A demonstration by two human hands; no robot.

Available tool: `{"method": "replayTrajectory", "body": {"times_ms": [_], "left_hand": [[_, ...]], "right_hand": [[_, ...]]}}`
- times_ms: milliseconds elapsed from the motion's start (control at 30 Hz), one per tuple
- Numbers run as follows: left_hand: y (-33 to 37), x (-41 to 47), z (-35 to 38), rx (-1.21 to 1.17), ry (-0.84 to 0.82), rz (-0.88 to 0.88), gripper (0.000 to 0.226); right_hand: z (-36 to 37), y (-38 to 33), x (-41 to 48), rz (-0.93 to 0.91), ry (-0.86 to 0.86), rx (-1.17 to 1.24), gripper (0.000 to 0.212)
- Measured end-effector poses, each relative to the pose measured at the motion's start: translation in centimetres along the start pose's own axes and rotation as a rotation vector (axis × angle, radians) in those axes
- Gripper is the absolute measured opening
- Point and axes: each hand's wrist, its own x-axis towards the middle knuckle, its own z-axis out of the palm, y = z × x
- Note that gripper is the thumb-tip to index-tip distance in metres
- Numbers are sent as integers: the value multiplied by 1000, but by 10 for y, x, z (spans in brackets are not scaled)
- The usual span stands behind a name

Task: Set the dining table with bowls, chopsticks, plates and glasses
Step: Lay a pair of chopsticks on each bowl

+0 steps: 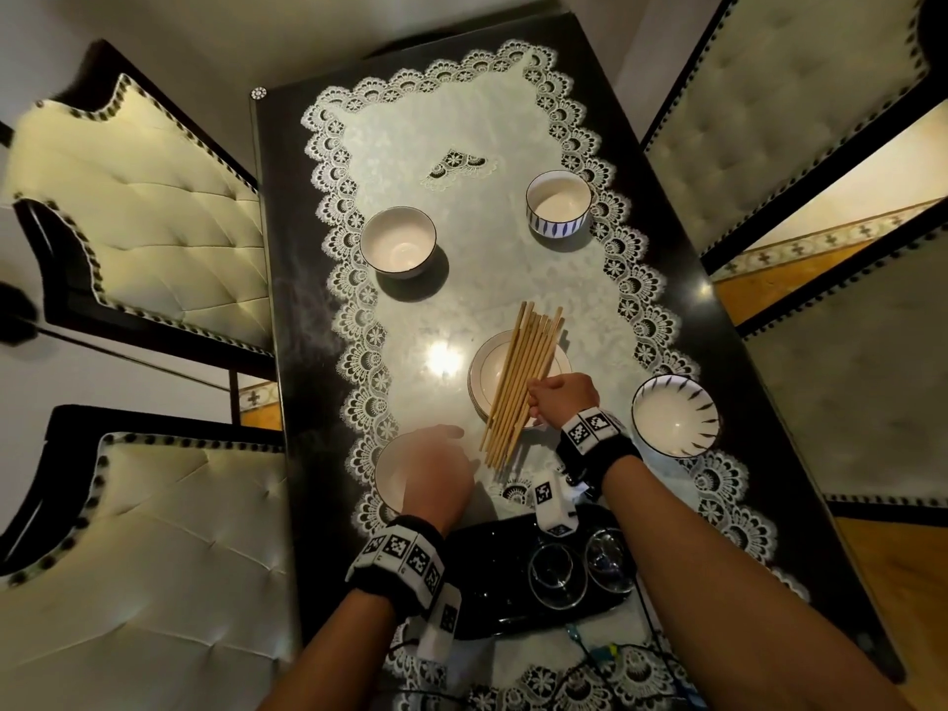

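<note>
Bowls [398, 242] sit at four places; plates [486, 371] (stacked) and glasses [579, 567] wait. Right hand [561, 397] is closed around the chopsticks [523, 382] over the plates; left hand [436, 472] hovers open, empty.

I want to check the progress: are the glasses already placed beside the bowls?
No, the two glasses stand together on the black tray at the near table end, apart from every bowl.

The left hand [438, 467] is blurred, its fingers indistinct, and it hides much of the bowl [392, 474] beneath it. The chopsticks [523, 382] cover part of the stacked plates [485, 374]. Near those plates, the right hand [561, 397] hides their near rim.
</note>
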Motion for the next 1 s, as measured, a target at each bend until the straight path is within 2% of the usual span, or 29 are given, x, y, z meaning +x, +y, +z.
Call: {"method": "replayTrajectory", "body": {"times_ms": [233, 367, 533, 733, 867, 1000], "left_hand": [[-5, -6, -13, -32, 14, -22, 25], [-4, -2, -30, -105, 58, 13, 19], [11, 23, -47, -231, 34, 13, 24], [1, 39, -59, -230, 26, -15, 14], [-17, 36, -62, -280, 21, -65, 11], [-31, 38, -69, -347, 20, -66, 7]], "right_hand": [[8, -6, -25, -87, -6, 2, 21], [24, -7, -56, -137, -112, -17, 11], [48, -1, -87, -213, -212, -143, 12], [68, 1, -100, -208, -322, -111, 11], [76, -2, -99, -230, -314, -137, 12], [91, -10, -95, -218, -376, -133, 10]]}}
